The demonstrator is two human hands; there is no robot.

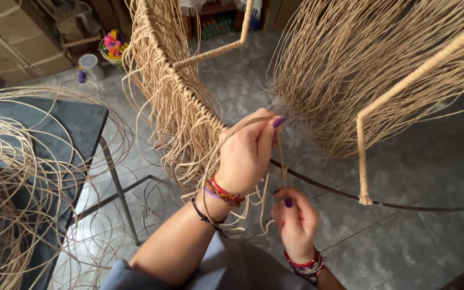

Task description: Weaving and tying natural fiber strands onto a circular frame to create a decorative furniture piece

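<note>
Frame [382,102]: large wrapped-cane structure filling the upper half, from 10 to 3 o'clock, with loose cane strands [345,70] hanging from its rails in thick curtains. A dark bare hoop [345,193] runs from centre out to 3 o'clock, meeting a wrapped upright at its foot.

Table [76,123]: dark top at 9 o'clock, metal legs, carrying loose cane coils [12,177] that spill over its edge.

Floor [420,236]: grey tiles. At 11 o'clock, a white tub [88,64] and a basket [115,45] of coloured items, well apart from the work.

Left hand [248,153]: centre, raised, fingers closed in a pinch on one strand [281,161] at the woven edge, just beside the hoop. Red and black bands at the wrist.

Right hand [295,220]: at 6 o'clock, below the left, fingers curled in, thumb and forefinger nipping the lower run of the same strand. Beaded bands at the wrist.

The strand hangs taut between the two hands, crossing the hoop.
</note>
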